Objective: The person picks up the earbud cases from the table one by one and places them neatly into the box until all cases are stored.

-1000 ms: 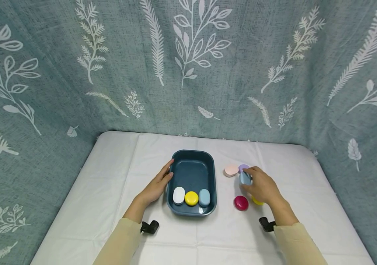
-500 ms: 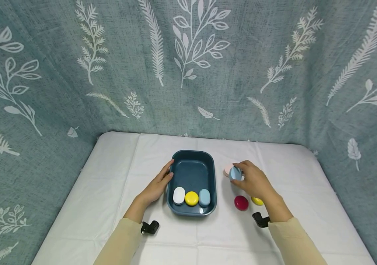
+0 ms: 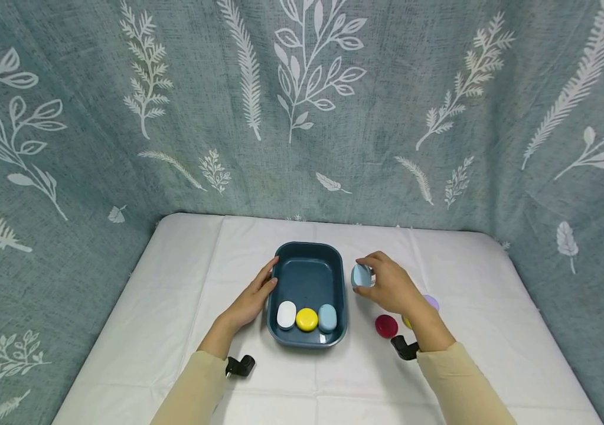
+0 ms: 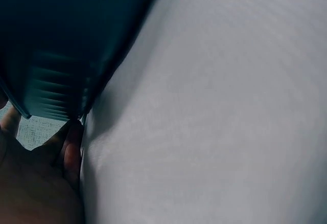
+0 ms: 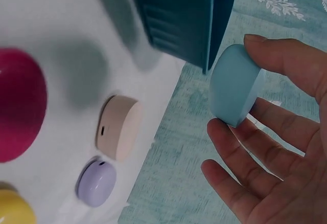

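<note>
In the head view a dark blue tray (image 3: 309, 277) stands mid-table. A white earbud case (image 3: 287, 314), a yellow one (image 3: 307, 319) and a light-blue one (image 3: 327, 317) lie along its near end. My left hand (image 3: 245, 304) rests its fingers against the tray's left side; the left wrist view shows the tray wall (image 4: 66, 75) beside them. My right hand (image 3: 391, 286) pinches another light-blue earbud case (image 3: 361, 276) between thumb and fingers, just right of the tray. The right wrist view shows that case (image 5: 236, 83) held above the table.
A crimson case (image 3: 386, 326), a partly covered yellow one (image 3: 407, 322) and a lilac one (image 3: 431, 302) lie near my right wrist. A pink case (image 5: 118, 127) and a lilac one (image 5: 97, 183) appear below my hand. Leaf-patterned curtain (image 3: 302, 177) borders the white-covered table.
My right hand has carried the light-blue case leftward toward the tray. A lilac case beside my right wrist has come into view. My left hand and the tray have stayed put.
</note>
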`<state>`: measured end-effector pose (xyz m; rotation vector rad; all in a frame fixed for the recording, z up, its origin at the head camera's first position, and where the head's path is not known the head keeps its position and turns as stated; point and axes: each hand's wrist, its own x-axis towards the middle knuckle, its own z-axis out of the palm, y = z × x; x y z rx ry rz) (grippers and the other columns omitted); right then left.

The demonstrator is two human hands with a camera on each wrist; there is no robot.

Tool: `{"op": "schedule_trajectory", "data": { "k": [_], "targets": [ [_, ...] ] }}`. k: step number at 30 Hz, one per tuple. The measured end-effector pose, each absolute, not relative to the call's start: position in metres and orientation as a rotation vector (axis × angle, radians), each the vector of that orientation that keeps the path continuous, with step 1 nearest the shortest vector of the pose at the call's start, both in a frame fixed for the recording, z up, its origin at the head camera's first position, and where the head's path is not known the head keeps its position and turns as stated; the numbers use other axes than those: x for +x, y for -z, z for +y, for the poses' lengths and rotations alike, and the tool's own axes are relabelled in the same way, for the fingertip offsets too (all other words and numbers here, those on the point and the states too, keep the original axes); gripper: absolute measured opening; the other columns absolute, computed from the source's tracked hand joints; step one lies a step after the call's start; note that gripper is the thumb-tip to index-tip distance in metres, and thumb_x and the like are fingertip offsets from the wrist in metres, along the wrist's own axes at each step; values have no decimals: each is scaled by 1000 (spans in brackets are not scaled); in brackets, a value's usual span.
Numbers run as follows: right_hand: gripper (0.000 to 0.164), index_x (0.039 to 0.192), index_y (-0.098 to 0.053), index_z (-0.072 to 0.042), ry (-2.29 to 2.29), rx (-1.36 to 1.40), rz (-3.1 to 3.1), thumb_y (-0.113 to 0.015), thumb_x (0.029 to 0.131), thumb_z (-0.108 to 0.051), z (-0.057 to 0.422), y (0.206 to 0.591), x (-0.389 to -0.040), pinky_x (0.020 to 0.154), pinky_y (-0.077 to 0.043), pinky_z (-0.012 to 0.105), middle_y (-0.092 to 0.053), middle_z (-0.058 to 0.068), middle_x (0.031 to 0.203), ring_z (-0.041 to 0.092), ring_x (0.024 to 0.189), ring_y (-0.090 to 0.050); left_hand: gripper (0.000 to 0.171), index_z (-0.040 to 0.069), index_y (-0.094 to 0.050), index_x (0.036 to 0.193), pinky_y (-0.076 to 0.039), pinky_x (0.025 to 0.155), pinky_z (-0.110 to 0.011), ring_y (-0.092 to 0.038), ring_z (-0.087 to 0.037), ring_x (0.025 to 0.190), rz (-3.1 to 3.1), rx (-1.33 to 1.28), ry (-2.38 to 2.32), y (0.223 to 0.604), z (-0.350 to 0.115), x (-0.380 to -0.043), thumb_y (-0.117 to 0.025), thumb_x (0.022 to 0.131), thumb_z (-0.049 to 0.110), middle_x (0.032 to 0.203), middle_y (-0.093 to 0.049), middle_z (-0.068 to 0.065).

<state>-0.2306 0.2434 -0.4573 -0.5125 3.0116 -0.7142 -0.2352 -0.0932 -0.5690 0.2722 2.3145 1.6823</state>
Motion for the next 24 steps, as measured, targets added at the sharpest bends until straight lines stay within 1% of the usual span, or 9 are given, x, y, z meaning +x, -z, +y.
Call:
{"op": "schedule_trajectory", "data": {
  "k": [3, 8, 13, 20, 24],
  "targets": [
    [62, 136, -65, -2, 735, -528, 3000, -88, 83, -24, 237, 456, -231, 84, -57, 42, -61, 15, 133, 30, 104, -66, 53, 57, -22, 159, -14, 128, -64, -21, -29, 161, 2313, 276, -1685, 570, -93, -236, -42, 111, 47, 173, -23, 0],
    [61, 137, -64, -4, 747, -545, 2987, -87, 84, -25, 229, 454, -231, 84, -58, 40, -62, 12, 131, 28, 103, -67, 53, 57, -21, 159, -14, 128, -64, -21, -29, 161, 2322, 276, -1671, 569, -93, -235, -41, 112, 46, 173, -23, 0],
    [62, 137, -64, -4, 750, -553, 2962, -87, 85, -27, 219, 454, -231, 86, -59, 39, -61, 11, 131, 27, 104, -65, 53, 57, -21, 159, -14, 128, -64, -21, -29, 161, 2322, 272, -1671, 568, -93, -235, -42, 111, 47, 173, -23, -2],
    [64, 139, -63, -5, 730, -550, 2941, -87, 85, -29, 209, 458, -231, 89, -56, 40, -61, 10, 133, 28, 108, -62, 53, 56, -22, 160, -14, 128, -63, -21, -29, 161, 2318, 275, -1678, 568, -93, -234, -42, 111, 48, 173, -23, -1],
    [64, 139, -63, -6, 722, -564, 2935, -87, 85, -30, 204, 462, -232, 91, -57, 41, -60, 10, 134, 29, 109, -62, 54, 55, -22, 160, -14, 128, -63, -21, -29, 161, 2319, 274, -1680, 569, -93, -235, -42, 110, 51, 173, -23, 0]
  ]
}}
